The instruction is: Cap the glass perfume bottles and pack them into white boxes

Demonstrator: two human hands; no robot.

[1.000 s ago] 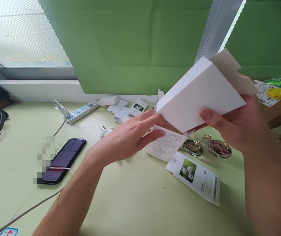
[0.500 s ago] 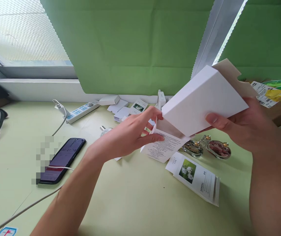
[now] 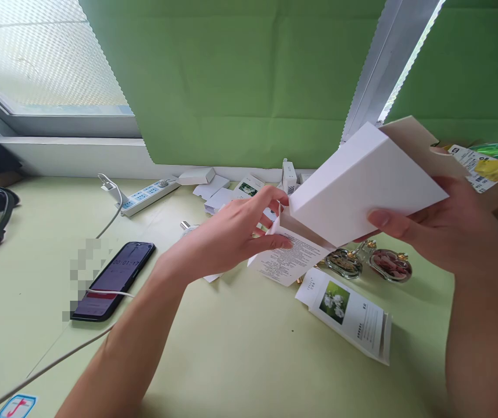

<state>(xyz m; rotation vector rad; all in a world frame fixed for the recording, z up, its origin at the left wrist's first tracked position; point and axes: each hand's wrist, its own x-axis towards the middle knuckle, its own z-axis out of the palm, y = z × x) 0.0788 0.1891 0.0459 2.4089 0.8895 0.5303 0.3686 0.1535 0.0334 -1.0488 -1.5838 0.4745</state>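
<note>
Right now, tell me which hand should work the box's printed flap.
Left. The left hand touches the printed flap at the open end of the white box; the right hand grips its far side, probably best kept steadying it.

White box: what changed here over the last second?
The left hand has drawn the printed flap away from the white box, so that end now gapes open. The box has sunk slightly and drifted right. The right hand still grips its far end; the phone and the flower leaflet lie as before.
</note>
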